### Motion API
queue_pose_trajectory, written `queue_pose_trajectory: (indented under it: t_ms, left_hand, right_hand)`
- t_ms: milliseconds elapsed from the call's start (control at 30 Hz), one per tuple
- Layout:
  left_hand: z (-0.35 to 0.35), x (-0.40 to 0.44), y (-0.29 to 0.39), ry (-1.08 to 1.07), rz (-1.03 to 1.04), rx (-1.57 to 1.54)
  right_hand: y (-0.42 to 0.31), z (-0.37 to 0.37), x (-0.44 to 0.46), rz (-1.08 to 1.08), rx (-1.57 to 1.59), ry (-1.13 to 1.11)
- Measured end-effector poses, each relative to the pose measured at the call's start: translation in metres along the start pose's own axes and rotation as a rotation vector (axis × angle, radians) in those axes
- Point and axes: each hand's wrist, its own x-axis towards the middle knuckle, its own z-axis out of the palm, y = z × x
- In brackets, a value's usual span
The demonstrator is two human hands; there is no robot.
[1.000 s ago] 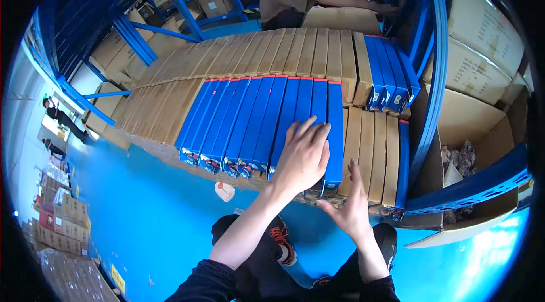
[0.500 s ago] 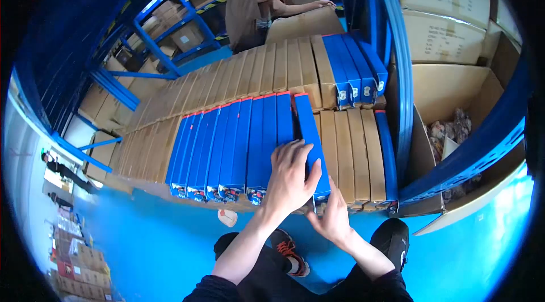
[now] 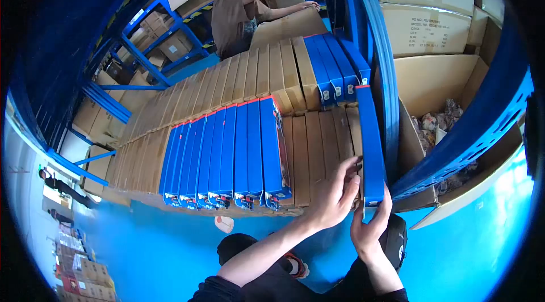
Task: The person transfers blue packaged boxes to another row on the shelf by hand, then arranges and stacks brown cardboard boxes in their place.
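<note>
A slim blue box (image 3: 372, 143) with a red top edge stands at the right end of the front row, beside the rack post. My right hand (image 3: 372, 228) grips its near lower end, thumb on the left and fingers on the right. Against the box's left side is my left hand (image 3: 336, 197), its fingers bent and apart; whether the fingertips press on it I cannot tell. Left of my hands, several blue boxes (image 3: 241, 149) stand tightly side by side. Brown cartons (image 3: 315, 149) of similar shape fill the stretch between them and the held box.
A second row of brown cartons (image 3: 227, 80) and blue boxes (image 3: 332, 66) stands behind. The blue rack post (image 3: 383, 46) and beam (image 3: 471, 149) bound the right side, near an open carton (image 3: 445, 75) of wrapped items. Another person (image 3: 233, 15) works behind the rows.
The blue box has moved right, from beside the other blue boxes to the row's right end, and both hands moved with it. Brown cartons now show where it stood. The view shifted slightly.
</note>
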Motion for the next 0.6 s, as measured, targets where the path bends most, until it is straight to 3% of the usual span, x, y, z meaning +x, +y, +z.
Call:
queue_pose_trajectory:
  t_ms: [67, 200, 333, 467, 600]
  left_hand:
    - [0.006, -0.003, -0.006, -0.075, 0.007, -0.035]
    - [0.01, -0.003, -0.005, -0.198, -0.107, -0.091]
    - [0.012, 0.004, -0.007, -0.21, -0.111, -0.121]
    - [0.017, 0.005, -0.02, -0.243, -0.12, -0.15]
    - [0.026, 0.012, -0.03, -0.174, -0.014, -0.029]
  right_hand:
    - [0.016, 0.007, -0.013, -0.042, 0.069, 0.107]
    - [0.006, -0.006, -0.003, 0.153, -0.032, -0.05]
    - [0.006, -0.013, -0.006, 0.197, -0.213, -0.135]
    - [0.007, -0.014, -0.019, 0.143, -0.239, -0.048]
    - [-0.003, -0.029, -0.006, 0.01, -0.51, -0.059]
